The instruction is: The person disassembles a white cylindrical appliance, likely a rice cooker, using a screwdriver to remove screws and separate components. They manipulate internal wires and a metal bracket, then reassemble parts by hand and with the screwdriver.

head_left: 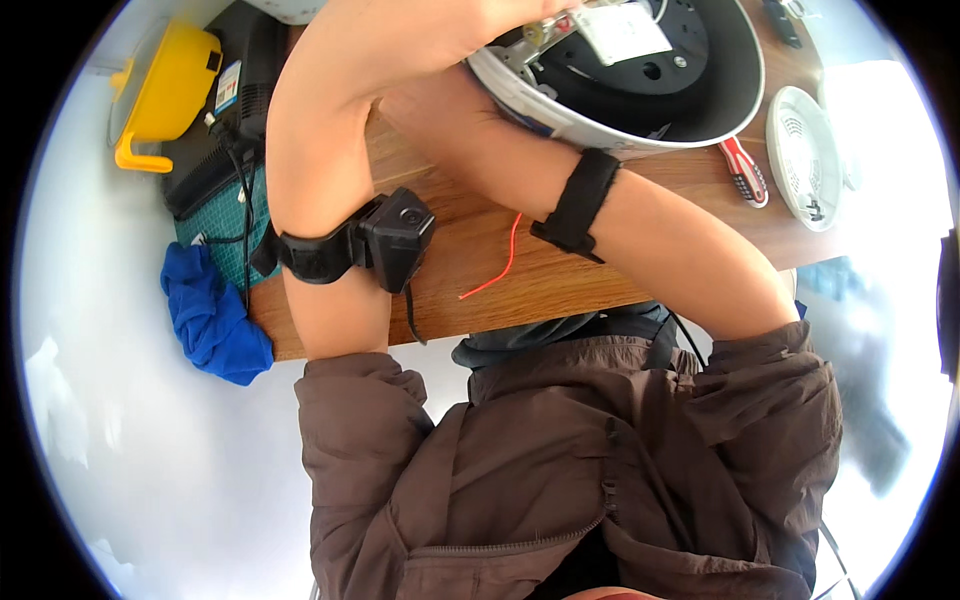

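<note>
A white round appliance housing point(615, 135) with a black interior lies at the top. Inside it sit a white rectangular part point(625, 32), small metal fittings point(530, 50) and a wire. My left hand point(480, 25) reaches over the housing's near left rim beside those fittings; its fingers run into the top edge, so their grip is unclear. My right hand point(420, 105) is blurred, crossed beneath my left arm at the housing's lower left, its fingers hidden. A red-and-white handled tool point(742, 170) lies below the housing. A loose red wire point(505, 265) rests on the wooden table point(450, 320).
At right is a white perforated dish point(803, 160); a dark tool point(780, 20) lies top right. At left are a yellow plastic container point(170, 85), a black device with cables point(245, 100), a green mat point(220, 220) and a blue cloth point(210, 320).
</note>
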The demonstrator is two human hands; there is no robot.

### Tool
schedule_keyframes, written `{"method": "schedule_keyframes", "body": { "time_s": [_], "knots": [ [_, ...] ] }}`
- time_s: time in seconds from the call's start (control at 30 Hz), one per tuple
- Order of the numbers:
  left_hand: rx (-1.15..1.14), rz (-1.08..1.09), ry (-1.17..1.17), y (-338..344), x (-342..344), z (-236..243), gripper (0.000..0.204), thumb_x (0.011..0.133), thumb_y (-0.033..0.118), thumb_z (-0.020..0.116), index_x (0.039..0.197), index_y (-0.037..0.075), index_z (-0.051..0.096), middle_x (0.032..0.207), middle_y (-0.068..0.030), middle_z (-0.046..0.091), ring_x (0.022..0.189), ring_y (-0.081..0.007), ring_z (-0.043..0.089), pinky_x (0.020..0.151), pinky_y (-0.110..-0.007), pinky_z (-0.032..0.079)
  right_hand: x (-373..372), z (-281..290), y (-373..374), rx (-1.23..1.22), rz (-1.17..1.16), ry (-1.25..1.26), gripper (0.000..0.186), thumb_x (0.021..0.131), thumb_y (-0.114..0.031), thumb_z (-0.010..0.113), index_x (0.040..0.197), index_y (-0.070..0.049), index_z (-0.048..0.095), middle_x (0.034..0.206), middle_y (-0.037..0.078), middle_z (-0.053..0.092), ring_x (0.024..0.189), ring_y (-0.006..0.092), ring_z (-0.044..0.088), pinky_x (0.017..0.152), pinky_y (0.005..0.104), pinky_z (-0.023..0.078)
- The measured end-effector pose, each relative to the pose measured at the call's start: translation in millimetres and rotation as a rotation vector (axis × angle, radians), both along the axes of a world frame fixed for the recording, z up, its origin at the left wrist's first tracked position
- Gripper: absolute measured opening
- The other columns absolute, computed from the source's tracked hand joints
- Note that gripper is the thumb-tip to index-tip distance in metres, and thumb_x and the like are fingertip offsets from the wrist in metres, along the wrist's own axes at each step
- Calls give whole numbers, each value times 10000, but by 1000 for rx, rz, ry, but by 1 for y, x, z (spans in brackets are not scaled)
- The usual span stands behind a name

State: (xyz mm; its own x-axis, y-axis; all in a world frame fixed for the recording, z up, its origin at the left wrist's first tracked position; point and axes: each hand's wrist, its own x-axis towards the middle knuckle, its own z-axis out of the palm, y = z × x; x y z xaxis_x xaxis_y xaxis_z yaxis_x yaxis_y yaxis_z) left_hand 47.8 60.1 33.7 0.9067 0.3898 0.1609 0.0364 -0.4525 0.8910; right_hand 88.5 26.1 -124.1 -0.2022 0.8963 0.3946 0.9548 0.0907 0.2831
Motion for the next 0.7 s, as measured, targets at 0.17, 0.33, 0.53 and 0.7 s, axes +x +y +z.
{"method": "schedule_keyframes", "body": {
  "time_s": [0.17,0.33,0.53,0.7],
  "knots": [
    [-50,15,53,0,-3,-1,128,965,88,688,890,-9,655,790,-25,690,721,-78,611,675,-238,496,-3,2,-1,64,-98,-266,265,943,-241,630,1190,-153,668,1227,40,672,1205,181,598,986,357,466],
    [-71,12,63,3,-1,0,130,965,93,691,887,-1,647,785,-11,679,720,-69,598,666,-232,487,1,9,-2,153,-267,-705,378,984,-315,608,1332,-167,589,1347,37,620,1301,167,543,1061,355,427],
    [-89,26,58,4,-2,-5,121,963,86,692,882,6,649,781,7,664,719,-60,584,662,-227,480,13,9,3,393,-391,-1090,452,1011,-371,593,1413,-170,543,1405,32,593,1349,150,516,1102,352,411],
    [-97,12,43,6,-1,-9,114,962,79,691,880,10,651,790,13,663,730,-55,579,666,-226,477,-2,5,-1,-84,-26,-150,262,929,-259,640,1144,-114,676,1154,42,689,1136,188,629,951,358,493]
  ]
}}
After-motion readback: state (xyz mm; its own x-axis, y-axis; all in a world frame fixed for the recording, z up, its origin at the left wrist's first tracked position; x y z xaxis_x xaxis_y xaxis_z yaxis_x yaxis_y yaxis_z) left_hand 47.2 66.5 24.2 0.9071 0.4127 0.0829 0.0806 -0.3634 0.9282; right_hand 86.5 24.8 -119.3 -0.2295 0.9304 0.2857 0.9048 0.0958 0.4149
